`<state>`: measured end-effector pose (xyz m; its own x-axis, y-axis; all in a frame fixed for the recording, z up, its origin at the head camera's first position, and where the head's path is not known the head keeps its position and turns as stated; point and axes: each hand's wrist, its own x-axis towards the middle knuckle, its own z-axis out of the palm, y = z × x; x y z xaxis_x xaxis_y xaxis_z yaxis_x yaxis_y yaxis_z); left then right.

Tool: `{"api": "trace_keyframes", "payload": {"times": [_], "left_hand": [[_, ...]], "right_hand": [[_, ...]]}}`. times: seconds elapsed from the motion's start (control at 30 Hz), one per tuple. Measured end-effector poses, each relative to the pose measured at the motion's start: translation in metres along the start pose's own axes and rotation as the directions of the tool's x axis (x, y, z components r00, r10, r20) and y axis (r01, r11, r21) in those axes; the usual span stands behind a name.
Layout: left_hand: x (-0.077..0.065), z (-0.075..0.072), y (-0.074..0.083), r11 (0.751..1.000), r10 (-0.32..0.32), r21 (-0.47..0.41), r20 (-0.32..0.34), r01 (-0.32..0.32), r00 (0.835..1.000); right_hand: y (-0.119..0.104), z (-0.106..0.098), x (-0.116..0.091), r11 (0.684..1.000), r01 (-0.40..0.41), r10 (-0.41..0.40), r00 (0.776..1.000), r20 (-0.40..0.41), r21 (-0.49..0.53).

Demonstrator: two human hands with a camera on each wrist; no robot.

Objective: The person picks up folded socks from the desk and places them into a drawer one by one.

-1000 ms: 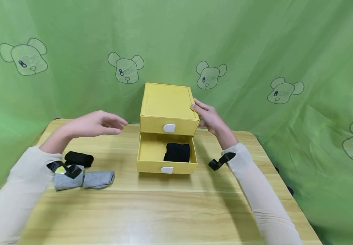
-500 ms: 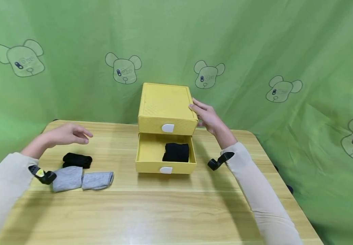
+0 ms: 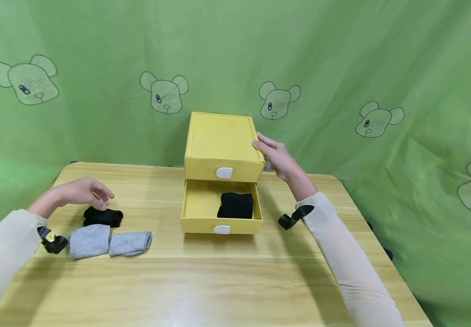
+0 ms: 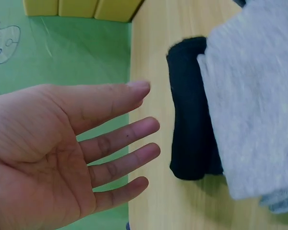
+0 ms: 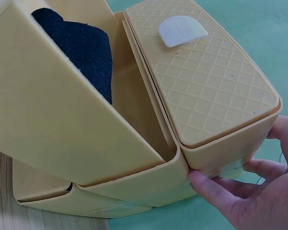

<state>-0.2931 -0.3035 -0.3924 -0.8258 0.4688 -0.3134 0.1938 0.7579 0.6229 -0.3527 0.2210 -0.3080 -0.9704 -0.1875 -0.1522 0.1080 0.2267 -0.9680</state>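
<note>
My left hand (image 3: 82,193) hovers just above and behind a folded black cloth bundle (image 3: 110,218). In the left wrist view its fingers are spread and apart from the bundle (image 4: 187,110). Two folded grey cloths (image 3: 90,240) lie in front of it. My right hand (image 3: 278,156) rests against the right side of a yellow drawer cabinet (image 3: 223,136), thumb at the top edge. In the right wrist view, fingertips (image 5: 204,184) touch the cabinet's side. One drawer (image 3: 200,222) below the top one is pulled out, with a folded black cloth (image 3: 235,205) at its right.
The cabinet stands near the back of the wooden table (image 3: 170,281). Behind hangs a green curtain (image 3: 227,59) with bear-head prints. The right wrist view shows another closed tier (image 5: 41,179) below the pulled-out drawer.
My left hand has moved left, away from the cabinet, then down toward the black bundle on the table. The right hand stays at the cabinet's side.
</note>
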Motion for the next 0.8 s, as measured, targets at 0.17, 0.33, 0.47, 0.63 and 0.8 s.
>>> {"api": "trace_keyframes", "payload": {"times": [0.17,0.33,0.47,0.63,0.8], "left_hand": [[0.000,-0.001,-0.003,1.000,-0.011,0.009,0.071,0.010,0.997],[0.002,0.000,-0.007,1.000,-0.020,0.017,0.101,0.018,0.995],[0.002,0.001,-0.009,1.000,-0.024,0.015,0.098,0.023,0.995],[0.002,0.002,-0.011,0.999,-0.036,0.023,0.097,0.034,0.995],[0.005,0.005,-0.011,0.999,-0.025,0.033,0.094,0.022,0.995]], "right_hand": [[0.000,0.001,0.000,1.000,0.001,-0.001,1.000,0.000,0.007],[0.000,0.000,-0.001,1.000,0.002,-0.002,1.000,0.005,0.004],[0.001,0.000,0.000,1.000,0.007,-0.007,1.000,0.012,0.000],[0.000,0.000,-0.001,1.000,0.006,-0.006,1.000,0.008,0.004],[0.000,0.001,0.000,1.000,0.003,-0.003,1.000,-0.002,0.003]]}}
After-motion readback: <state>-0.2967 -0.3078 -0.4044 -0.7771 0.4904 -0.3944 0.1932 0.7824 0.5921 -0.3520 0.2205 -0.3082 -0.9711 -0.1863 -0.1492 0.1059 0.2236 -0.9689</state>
